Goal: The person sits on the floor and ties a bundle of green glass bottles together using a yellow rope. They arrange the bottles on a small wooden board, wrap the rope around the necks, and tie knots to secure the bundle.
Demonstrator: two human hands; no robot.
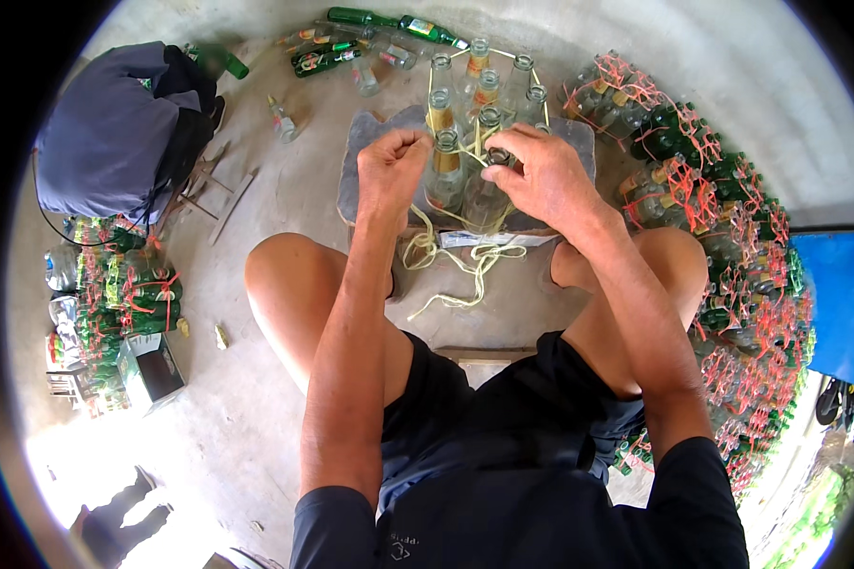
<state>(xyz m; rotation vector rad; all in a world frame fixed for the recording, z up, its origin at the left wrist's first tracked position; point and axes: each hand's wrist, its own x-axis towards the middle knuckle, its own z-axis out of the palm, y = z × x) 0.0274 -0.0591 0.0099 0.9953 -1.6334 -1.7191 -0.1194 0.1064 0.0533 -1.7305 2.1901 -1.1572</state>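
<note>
A cluster of clear glass bottles [445, 175] stands upright on a grey stone-like slab [370, 156], with pale yellow twine [535, 66] running around the necks. My left hand [389, 173] is closed in a pinch on the twine, just left of the nearest bottles. Curled over the mouth of the near right bottle [485, 201], my right hand [548, 178] has thumb and fingers drawn in, and a strand leads to its fingertips. What lies inside its grip is partly hidden. Loose loops of the twine hang over the slab's near edge, between my knees.
Bundles of bottles tied with red string [721, 275] line the curved wall on the right. Green bottles [327, 62] lie on the floor at the back. A bent-over person [114, 133] sits far left, above more bundled bottles [128, 284] and a dark box [152, 368].
</note>
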